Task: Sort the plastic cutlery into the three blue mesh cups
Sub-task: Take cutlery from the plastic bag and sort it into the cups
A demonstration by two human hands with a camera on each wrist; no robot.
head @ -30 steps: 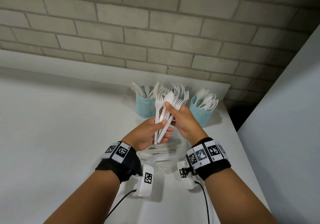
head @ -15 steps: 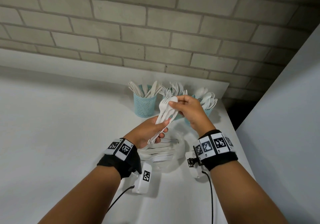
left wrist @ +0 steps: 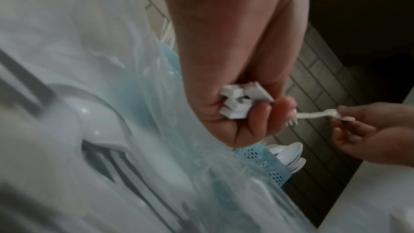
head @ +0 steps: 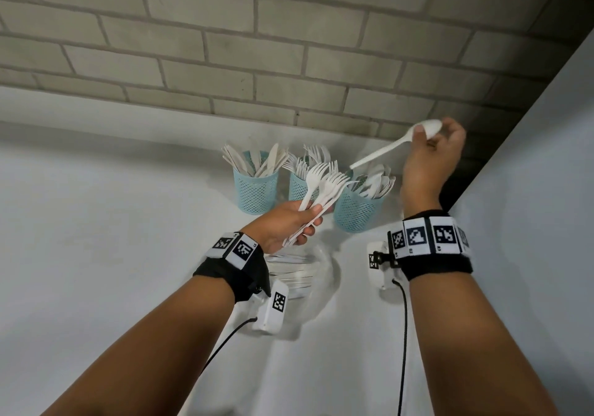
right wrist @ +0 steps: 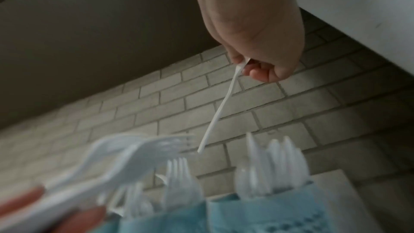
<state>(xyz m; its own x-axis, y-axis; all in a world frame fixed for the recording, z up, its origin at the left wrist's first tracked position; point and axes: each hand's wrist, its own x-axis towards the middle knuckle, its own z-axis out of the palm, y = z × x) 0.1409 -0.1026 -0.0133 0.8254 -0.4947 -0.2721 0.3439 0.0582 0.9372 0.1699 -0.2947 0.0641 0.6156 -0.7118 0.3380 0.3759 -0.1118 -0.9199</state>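
Observation:
Three blue mesh cups stand by the brick wall: the left cup holds knives, the middle cup forks, the right cup spoons. My left hand grips a bundle of white forks by the handles, in front of the middle cup. The handle ends stick out of its fist. My right hand is raised above and right of the spoon cup. It pinches one white spoon by the bowl, handle slanting down-left. The spoon hangs from those fingers over the cups.
A clear plastic bag with more white cutlery lies on the white table under my left wrist. A white panel stands close on the right. A dark gap lies between it and the table.
My right hand has drawn one spoon out of the bundle and lifted it up and to the right. My left hand keeps the forks, tilted further right.

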